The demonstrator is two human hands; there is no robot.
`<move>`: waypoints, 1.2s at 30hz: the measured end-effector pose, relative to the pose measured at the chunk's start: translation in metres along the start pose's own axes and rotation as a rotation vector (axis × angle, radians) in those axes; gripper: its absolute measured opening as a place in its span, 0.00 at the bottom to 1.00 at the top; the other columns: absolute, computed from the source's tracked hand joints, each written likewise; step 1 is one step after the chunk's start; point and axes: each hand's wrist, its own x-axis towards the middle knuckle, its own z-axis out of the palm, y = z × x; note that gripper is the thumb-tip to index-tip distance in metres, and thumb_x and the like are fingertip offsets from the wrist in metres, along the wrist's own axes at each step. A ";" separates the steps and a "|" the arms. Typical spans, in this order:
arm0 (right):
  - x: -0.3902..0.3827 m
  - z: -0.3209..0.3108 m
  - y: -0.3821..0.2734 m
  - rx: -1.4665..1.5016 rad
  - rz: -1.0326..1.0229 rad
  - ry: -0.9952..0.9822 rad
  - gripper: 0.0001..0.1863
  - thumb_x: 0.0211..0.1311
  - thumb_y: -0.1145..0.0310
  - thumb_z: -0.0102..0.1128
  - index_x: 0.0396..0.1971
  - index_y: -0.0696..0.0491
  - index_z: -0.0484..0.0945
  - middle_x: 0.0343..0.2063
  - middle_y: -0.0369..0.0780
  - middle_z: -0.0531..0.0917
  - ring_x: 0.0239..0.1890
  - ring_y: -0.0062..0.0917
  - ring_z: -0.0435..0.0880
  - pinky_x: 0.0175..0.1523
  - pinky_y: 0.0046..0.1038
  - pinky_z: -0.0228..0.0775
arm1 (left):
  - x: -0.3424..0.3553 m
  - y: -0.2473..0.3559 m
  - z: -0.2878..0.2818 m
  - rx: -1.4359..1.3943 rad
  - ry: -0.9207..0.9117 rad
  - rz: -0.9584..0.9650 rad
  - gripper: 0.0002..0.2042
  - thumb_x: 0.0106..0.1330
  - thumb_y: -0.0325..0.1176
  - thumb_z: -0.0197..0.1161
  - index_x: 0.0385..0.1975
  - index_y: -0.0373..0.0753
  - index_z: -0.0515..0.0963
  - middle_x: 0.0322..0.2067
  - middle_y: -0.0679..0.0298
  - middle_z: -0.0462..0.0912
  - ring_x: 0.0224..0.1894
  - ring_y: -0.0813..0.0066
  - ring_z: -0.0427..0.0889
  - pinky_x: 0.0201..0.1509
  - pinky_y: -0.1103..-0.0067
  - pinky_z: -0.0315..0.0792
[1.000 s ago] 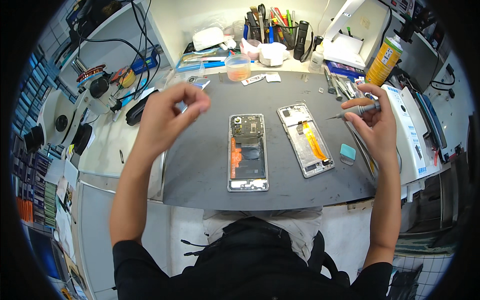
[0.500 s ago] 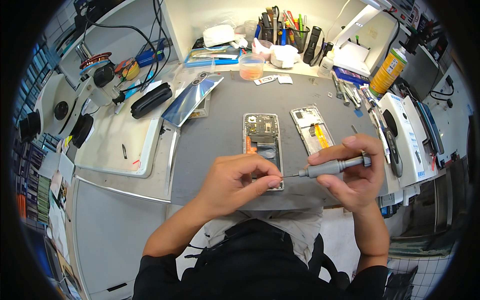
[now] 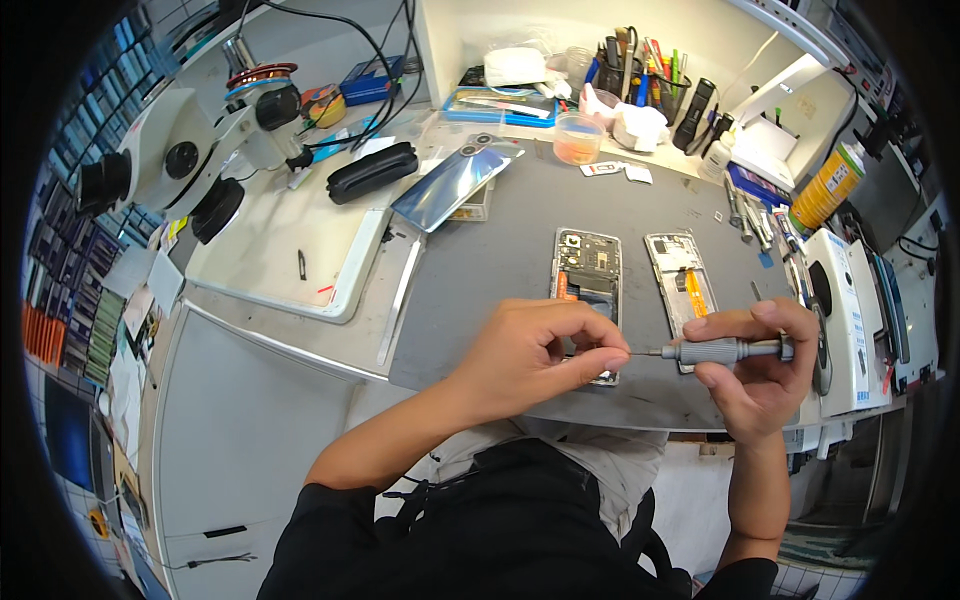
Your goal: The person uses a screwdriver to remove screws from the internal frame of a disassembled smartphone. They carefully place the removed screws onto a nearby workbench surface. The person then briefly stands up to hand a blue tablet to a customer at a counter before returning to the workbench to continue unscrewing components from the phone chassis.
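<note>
My right hand (image 3: 758, 400) holds a grey precision screwdriver (image 3: 712, 351) almost level, its thin shaft pointing left. Thumb and fingers of my left hand (image 3: 545, 350) are pinched together right at the shaft's tip; anything tiny between them is hidden. Behind and partly beneath my left hand lies an opened phone (image 3: 590, 252) with its circuit board bared and an orange strip inside. To its right a second phone frame (image 3: 668, 255) with a yellow-orange flex cable lies slightly tilted, its lower end near the screwdriver.
A grey mat (image 3: 480, 280) covers the bench. At the left stand a microscope (image 3: 190, 150), a white tray (image 3: 260, 270) and a black pouch (image 3: 372, 172). A shiny phone back cover (image 3: 455, 188) leans near them. A tub (image 3: 577, 140) and a spray can (image 3: 827, 188) stand farther back.
My view has swung left, so the bench things appear farther right in the picture. My hands keep the same pinch and grip, with the screwdriver still at my left fingertips.
</note>
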 end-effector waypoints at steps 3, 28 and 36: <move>0.000 0.002 -0.001 0.070 0.023 0.035 0.34 0.52 0.81 0.74 0.55 0.56 0.61 0.38 0.53 0.87 0.41 0.31 0.88 0.44 0.23 0.77 | -0.001 -0.001 0.000 -0.007 0.010 0.005 0.03 0.65 0.27 0.69 0.35 0.36 0.84 0.33 0.66 0.87 0.29 0.87 0.81 0.27 0.87 0.70; 0.013 0.000 0.005 -0.177 0.078 -0.179 0.29 0.53 0.79 0.74 0.55 0.55 0.70 0.49 0.41 0.79 0.46 0.28 0.88 0.32 0.18 0.81 | 0.000 -0.016 0.001 0.373 -0.088 0.069 0.08 0.61 0.22 0.66 0.39 0.38 0.86 0.47 0.64 0.86 0.46 0.72 0.83 0.44 0.78 0.76; 0.006 0.000 0.015 -0.177 0.124 -0.265 0.27 0.54 0.79 0.73 0.53 0.56 0.71 0.51 0.41 0.77 0.47 0.29 0.88 0.33 0.18 0.81 | 0.001 -0.027 0.008 0.532 -0.145 0.171 0.13 0.58 0.19 0.64 0.40 0.40 0.87 0.52 0.62 0.82 0.56 0.61 0.78 0.60 0.70 0.71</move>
